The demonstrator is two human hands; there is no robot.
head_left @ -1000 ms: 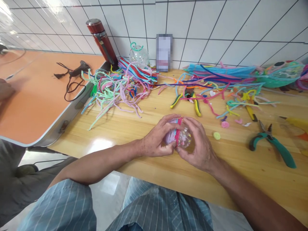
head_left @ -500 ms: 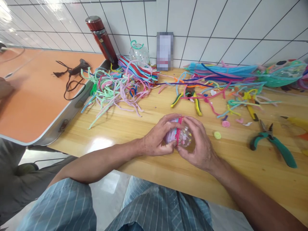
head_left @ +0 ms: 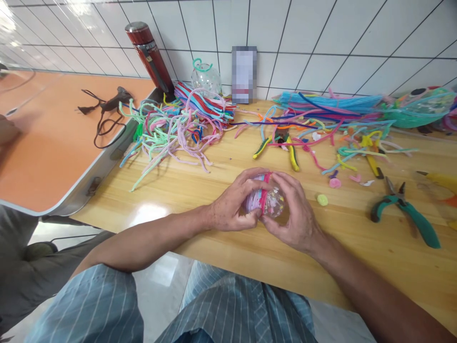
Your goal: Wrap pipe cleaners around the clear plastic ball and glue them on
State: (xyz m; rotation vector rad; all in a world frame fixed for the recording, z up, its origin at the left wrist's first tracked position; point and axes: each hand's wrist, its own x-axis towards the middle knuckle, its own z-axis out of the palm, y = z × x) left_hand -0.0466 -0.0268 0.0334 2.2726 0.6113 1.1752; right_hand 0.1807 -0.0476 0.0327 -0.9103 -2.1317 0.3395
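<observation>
Between my two hands, over the wooden table, is a clear plastic ball (head_left: 274, 202) with small bright bits inside. Lilac, pink and light blue pipe cleaners wrap its left half, and a hot pink band runs around its middle. My left hand (head_left: 235, 202) is closed around the wrapped side, thumb at the lower edge of the band. My right hand (head_left: 296, 212) curves over the clear side, its fingers on top and its thumb underneath. The fingers partly cover the ball.
Loose pipe cleaners (head_left: 171, 128) lie in a tangle at the back left, near a red thermos (head_left: 150, 57). Yellow-handled pliers (head_left: 293, 155) and green-handled pliers (head_left: 419, 221) rest to the right. A phone (head_left: 244, 74) leans on the tiled wall. Another person's hand (head_left: 7, 129) is at far left.
The view has shifted very slightly. Both hands keep the same hold on the ball, and nothing else has visibly moved.
</observation>
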